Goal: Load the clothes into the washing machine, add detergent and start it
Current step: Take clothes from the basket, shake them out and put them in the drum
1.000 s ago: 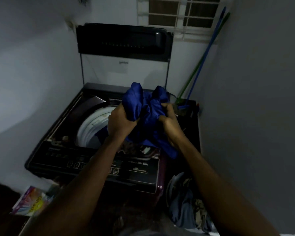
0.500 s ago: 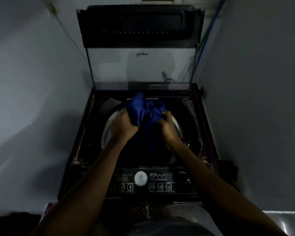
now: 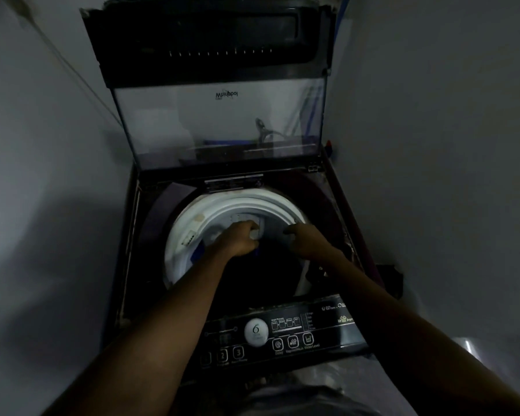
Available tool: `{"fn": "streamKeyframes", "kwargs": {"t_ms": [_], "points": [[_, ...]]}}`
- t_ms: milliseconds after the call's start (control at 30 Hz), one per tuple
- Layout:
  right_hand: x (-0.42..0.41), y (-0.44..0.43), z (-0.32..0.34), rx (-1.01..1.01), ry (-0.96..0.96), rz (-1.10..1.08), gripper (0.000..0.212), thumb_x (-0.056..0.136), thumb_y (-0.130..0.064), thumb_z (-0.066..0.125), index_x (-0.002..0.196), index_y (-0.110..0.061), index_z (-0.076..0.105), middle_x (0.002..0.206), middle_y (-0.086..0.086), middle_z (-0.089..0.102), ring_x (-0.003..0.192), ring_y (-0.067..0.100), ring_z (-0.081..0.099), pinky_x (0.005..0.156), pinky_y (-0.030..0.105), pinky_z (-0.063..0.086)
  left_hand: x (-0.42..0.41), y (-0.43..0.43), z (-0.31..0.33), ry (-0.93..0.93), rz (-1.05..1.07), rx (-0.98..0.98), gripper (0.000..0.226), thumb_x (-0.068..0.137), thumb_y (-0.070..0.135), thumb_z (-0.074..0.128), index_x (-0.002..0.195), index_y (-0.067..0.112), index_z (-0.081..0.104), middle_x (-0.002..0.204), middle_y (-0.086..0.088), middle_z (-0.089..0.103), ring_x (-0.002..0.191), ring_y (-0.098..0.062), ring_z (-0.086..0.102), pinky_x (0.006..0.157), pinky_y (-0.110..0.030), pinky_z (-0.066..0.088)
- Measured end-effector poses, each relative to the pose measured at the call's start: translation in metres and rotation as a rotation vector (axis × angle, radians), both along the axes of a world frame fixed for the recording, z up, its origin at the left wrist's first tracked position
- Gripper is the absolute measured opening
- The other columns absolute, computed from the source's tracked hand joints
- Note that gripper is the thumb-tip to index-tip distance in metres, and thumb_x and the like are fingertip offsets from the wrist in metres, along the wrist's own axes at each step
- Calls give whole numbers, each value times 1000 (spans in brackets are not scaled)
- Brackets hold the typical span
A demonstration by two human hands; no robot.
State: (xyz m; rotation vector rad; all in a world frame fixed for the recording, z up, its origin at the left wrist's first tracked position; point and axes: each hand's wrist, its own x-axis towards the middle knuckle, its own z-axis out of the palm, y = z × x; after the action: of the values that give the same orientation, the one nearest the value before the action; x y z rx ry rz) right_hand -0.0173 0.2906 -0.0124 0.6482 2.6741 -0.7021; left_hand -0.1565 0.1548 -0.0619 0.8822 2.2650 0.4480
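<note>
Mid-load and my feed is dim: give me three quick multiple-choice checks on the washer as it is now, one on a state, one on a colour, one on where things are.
1. The lid is:
A. shut flat
B. raised open
C. taken off

2. The drum rim is:
A. white
B. red
C. yellow

3. The left hand and right hand are:
A. resting on the lid
B. reaching down inside the drum rim
C. out of view

Answers:
1. B, since the lid stands upright behind the tub with its glass facing the camera.
2. A, since the ring shows pale white against the dark top of the machine.
3. B, since both forearms run forward and the hands sit within the ring. It is too dark to tell whether either grip holds anything.
</note>
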Motion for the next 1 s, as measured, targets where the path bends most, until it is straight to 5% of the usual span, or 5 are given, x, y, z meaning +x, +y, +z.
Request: {"fn": "streamKeyframes", "kwargs": {"t_ms": [533, 800, 1000], "points": [[83, 38, 10, -78, 337, -91, 36, 85, -6, 56, 119, -7, 66, 123, 13, 65, 114, 27, 60, 96, 28, 43, 111, 37, 14, 243, 163, 257, 36, 91, 25, 62, 125, 18, 57, 129, -6, 61, 114, -26, 59, 92, -43, 51], [173, 89, 18, -97, 577, -74, 35, 82, -3, 55, 112, -13, 71, 113, 9, 70, 103, 24, 64, 89, 22, 44, 218, 81, 42, 402, 269, 489, 25, 90, 19, 63, 115, 14, 63, 113, -5, 65, 100, -23, 63, 84, -35, 51], [242, 121, 6, -137, 509, -114, 37, 87, -5, 54, 123, -10, 63, 124, 10, 62, 111, 23, 60, 89, 17, 40, 294, 109, 44, 524, 181, 511, 26, 88, 19, 64, 113, 12, 65, 110, -5, 66, 101, -23, 63, 87, -37, 52]]}}
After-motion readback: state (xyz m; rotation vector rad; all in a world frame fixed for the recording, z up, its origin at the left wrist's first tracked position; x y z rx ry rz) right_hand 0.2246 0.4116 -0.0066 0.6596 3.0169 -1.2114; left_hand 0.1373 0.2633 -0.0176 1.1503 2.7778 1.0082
